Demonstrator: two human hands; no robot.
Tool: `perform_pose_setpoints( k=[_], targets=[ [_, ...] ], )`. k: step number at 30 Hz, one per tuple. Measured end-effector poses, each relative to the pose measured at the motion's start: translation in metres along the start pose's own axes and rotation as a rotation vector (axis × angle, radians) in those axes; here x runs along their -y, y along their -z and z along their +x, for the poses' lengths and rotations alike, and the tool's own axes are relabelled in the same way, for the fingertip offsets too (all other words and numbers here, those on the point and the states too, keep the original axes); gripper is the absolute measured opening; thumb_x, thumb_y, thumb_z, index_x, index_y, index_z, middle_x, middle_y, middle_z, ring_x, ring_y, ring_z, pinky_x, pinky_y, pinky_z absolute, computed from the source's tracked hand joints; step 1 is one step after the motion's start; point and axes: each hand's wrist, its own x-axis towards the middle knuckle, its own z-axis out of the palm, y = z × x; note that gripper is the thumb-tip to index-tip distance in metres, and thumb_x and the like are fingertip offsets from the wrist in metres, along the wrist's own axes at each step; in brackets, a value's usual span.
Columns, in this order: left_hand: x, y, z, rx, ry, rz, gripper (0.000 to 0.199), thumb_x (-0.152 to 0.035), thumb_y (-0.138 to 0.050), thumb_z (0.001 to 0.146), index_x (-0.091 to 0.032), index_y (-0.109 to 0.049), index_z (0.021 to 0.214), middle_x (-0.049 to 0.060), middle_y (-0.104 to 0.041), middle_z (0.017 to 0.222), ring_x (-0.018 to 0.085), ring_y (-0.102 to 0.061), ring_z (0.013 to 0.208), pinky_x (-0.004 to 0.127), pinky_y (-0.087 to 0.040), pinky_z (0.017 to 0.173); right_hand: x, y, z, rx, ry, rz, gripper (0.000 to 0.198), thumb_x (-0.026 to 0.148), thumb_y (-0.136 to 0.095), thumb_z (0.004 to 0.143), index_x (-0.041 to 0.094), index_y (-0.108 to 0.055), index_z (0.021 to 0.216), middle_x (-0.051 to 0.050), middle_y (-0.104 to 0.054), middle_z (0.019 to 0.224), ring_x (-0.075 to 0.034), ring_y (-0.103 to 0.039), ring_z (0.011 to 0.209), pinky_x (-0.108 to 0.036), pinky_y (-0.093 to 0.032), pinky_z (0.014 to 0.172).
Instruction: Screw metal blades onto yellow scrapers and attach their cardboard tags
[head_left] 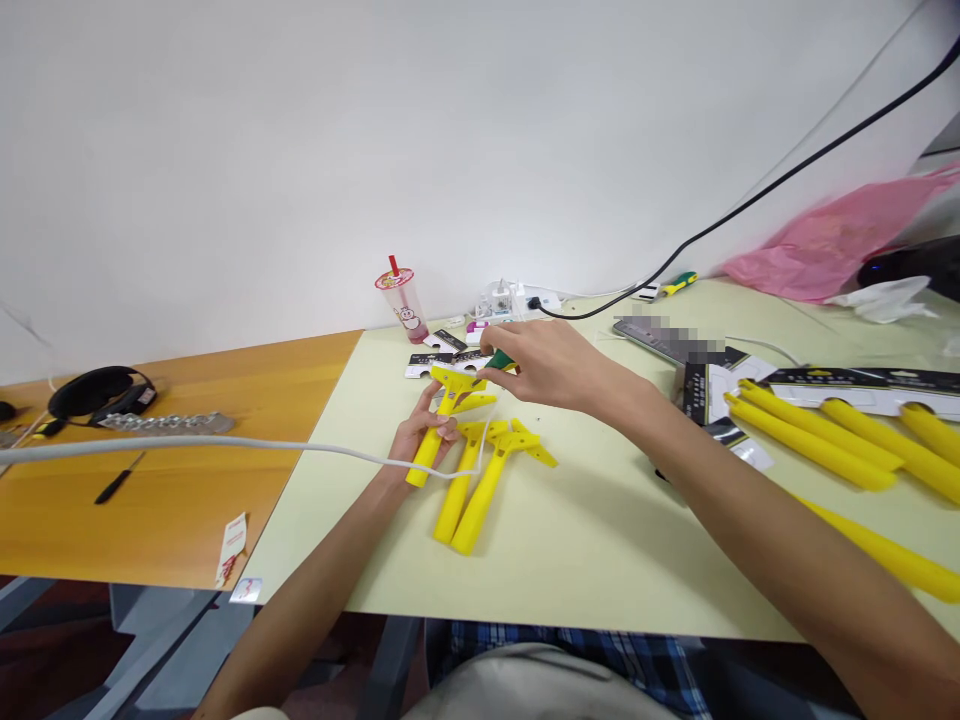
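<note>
My left hand (422,432) is wrapped round the handle of a yellow scraper (424,460), which has a wide head at its far end. In my right hand (551,363) is a screwdriver (498,360) with a green handle, gripped from above. Its tip meets or nearly meets the scraper's head; the exact contact is too small to make out. Two more yellow scrapers lie side by side just right of my left hand, the nearer one (480,500) partly covering the other (453,503). A white cable (360,455) passes in front of the held scraper.
Yellow tubular handles (832,445) and black-and-white cards (825,380) lie at the right. Behind my hands stand a plastic cup (405,305) and a power strip (506,298). A phone (660,340) lies beyond my right arm. Headphones (101,390) rest on the orange table.
</note>
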Motion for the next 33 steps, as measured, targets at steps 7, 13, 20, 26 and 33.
perform_pose_setpoints(
  k=[7,13,20,26,33],
  targets=[
    [0.0,0.0,0.0,-0.005,0.001,-0.02,0.074,0.0,-0.074,0.069,-0.031,-0.065,0.136,-0.002,-0.063,0.091,0.004,-0.044,0.056,0.021,-0.041,0.061,0.005,0.007,0.001,0.043,-0.056,-0.006,0.021,0.041,-0.067,0.109,0.021,-0.068,0.111,-0.008,-0.082,0.109,-0.025,-0.072,0.09,-0.034,-0.025,0.065],
    [-0.002,-0.002,-0.001,-0.006,0.014,-0.005,0.078,0.0,-0.074,0.07,-0.031,-0.061,0.14,-0.002,-0.063,0.092,0.004,-0.045,0.056,0.023,-0.042,0.061,0.003,0.006,0.001,0.045,-0.067,-0.012,0.023,0.043,-0.067,0.108,0.02,-0.068,0.109,-0.008,-0.082,0.106,-0.026,-0.071,0.089,-0.034,-0.025,0.065],
    [-0.002,-0.003,-0.001,-0.014,0.002,-0.008,0.08,0.0,-0.074,0.07,-0.031,-0.062,0.143,-0.001,-0.065,0.093,0.005,-0.046,0.056,0.023,-0.043,0.061,0.002,0.005,0.002,0.024,-0.063,0.012,0.022,0.043,-0.069,0.107,0.022,-0.067,0.108,-0.007,-0.081,0.106,-0.027,-0.071,0.09,-0.034,-0.027,0.065],
    [-0.004,-0.002,-0.001,-0.014,-0.02,-0.02,0.077,-0.002,-0.072,0.07,-0.031,-0.064,0.141,0.005,-0.071,0.114,0.003,-0.044,0.056,0.023,-0.044,0.06,0.001,0.008,0.001,-0.017,-0.04,0.061,0.017,0.039,-0.072,0.105,0.022,-0.069,0.109,-0.007,-0.081,0.111,-0.025,-0.071,0.091,-0.033,-0.028,0.065],
    [-0.007,-0.002,-0.003,0.015,-0.033,-0.038,0.075,0.0,-0.07,0.074,-0.033,-0.065,0.141,0.01,-0.07,0.139,0.002,-0.044,0.057,0.022,-0.045,0.063,-0.011,0.03,-0.007,-0.191,-0.13,0.235,0.017,0.038,-0.081,0.097,0.023,-0.073,0.102,-0.003,-0.082,0.098,-0.023,-0.073,0.085,-0.032,-0.038,0.07]
  ],
)
